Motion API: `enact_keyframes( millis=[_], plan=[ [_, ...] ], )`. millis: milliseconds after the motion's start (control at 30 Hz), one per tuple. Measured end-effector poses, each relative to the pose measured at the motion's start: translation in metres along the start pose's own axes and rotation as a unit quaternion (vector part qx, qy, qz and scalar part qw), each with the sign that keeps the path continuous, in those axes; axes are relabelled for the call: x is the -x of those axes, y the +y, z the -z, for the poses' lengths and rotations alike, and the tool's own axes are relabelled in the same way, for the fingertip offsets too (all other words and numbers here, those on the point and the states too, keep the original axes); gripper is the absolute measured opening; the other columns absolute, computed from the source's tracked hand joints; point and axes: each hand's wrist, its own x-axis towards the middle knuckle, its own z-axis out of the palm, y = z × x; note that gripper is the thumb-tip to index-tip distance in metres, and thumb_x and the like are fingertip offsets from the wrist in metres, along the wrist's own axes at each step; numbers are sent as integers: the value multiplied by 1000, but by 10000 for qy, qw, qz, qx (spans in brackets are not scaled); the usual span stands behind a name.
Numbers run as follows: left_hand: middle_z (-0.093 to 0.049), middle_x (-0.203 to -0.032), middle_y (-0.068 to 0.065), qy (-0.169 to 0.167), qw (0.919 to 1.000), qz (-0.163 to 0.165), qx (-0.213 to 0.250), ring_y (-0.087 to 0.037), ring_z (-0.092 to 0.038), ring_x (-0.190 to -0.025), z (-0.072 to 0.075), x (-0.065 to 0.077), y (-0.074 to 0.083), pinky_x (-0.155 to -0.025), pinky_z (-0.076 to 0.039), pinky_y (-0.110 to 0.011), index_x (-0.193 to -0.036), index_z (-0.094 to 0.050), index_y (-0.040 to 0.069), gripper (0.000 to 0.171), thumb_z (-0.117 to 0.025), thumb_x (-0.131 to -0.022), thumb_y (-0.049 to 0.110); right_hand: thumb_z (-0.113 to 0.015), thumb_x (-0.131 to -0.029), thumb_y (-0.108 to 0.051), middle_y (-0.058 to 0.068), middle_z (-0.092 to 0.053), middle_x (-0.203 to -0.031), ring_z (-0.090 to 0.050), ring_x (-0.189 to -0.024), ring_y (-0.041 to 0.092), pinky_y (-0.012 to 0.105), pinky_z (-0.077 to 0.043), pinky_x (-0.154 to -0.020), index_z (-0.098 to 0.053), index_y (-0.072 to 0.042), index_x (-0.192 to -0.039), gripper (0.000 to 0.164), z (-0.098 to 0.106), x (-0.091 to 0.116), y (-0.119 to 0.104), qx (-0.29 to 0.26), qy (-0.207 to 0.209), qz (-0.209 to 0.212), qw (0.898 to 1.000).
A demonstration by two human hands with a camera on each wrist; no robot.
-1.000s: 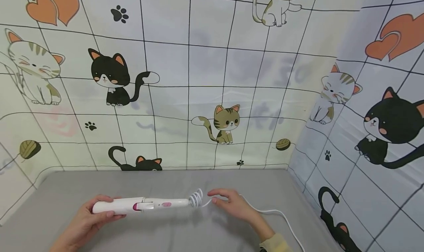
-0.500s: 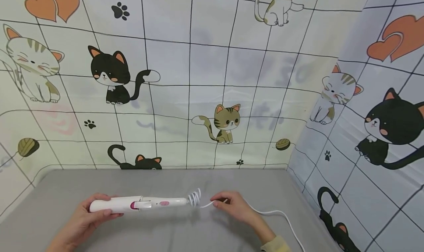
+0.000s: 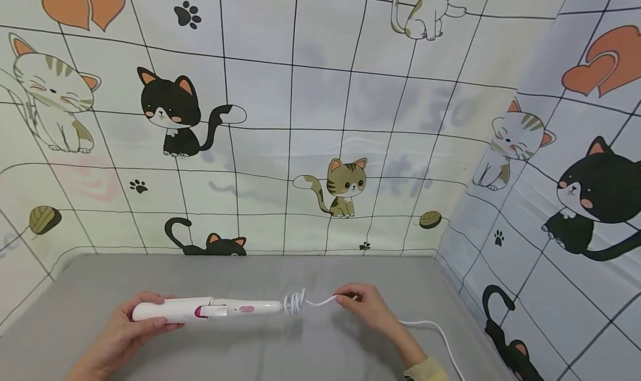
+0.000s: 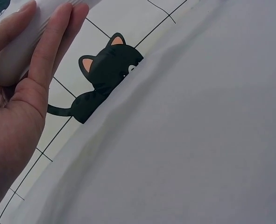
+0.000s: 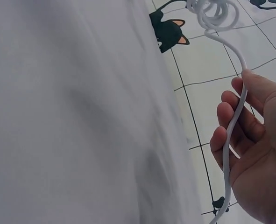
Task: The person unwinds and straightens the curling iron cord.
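Note:
In the head view my left hand (image 3: 117,334) grips the thick end of a white curling iron (image 3: 227,308) with a pink-marked lever and a pink button panel. It is held level over the grey tabletop. The left wrist view shows fingers and thumb curled round the smooth white barrel (image 4: 18,51). Loops of white cord (image 3: 294,302) are wound at the iron's right end. My right hand (image 3: 370,311) pinches the cord between thumb and forefinger just right of these loops. In the right wrist view, the cord (image 5: 227,158) runs down across the palm below that pinch.
More white cord (image 3: 440,336) trails from behind the right wrist to the front edge of the view. The grey tabletop (image 3: 280,347) meets a cat-printed cloth wall (image 3: 265,186) at the back, with another printed cloth (image 3: 531,281) along the right side.
My right hand has taken hold of the cord and moved right, drawing a stretch of it away from the loops. The left hand and curling iron have shifted slightly left.

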Motion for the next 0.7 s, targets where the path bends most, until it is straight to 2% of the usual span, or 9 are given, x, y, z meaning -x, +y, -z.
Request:
enact_keyframes(
  millis=[333,433,567,700],
  plan=[
    [-65,-134,-13,-40,9998,144,-91,-26,-64,-118,2,-2,1,-101,-56,-52,-123,-65,4,54,-36,-93,-30,-72,-96,-10,8,-73,-93,-62,-76,9,20,-56,-61,-75,1,-106,15,13,2,7,-186,203,-368,9989],
    [-66,-133,-13,53,9997,110,-197,-26,-65,-117,3,-4,2,-99,-57,-53,-122,-66,4,54,-37,-93,-30,-72,-97,-11,7,-72,-92,-62,-76,12,19,-55,-61,-76,0,-107,15,19,2,8,-112,290,-421,9986],
    [-66,-132,-15,118,9997,34,-200,-26,-65,-117,5,-5,3,-98,-57,-54,-123,-66,5,56,-37,-92,-31,-70,-97,-7,11,-71,-90,-60,-75,12,18,-53,-59,-75,3,-105,14,24,3,-6,84,391,-490,9980],
    [-66,-132,-13,195,9998,79,-64,-25,-64,-118,6,1,3,-100,-56,-52,-124,-65,5,56,-35,-93,-31,-69,-98,-6,14,-71,-90,-59,-75,9,19,-54,-59,-74,6,-105,15,31,4,3,163,601,-621,9961]
  ],
)
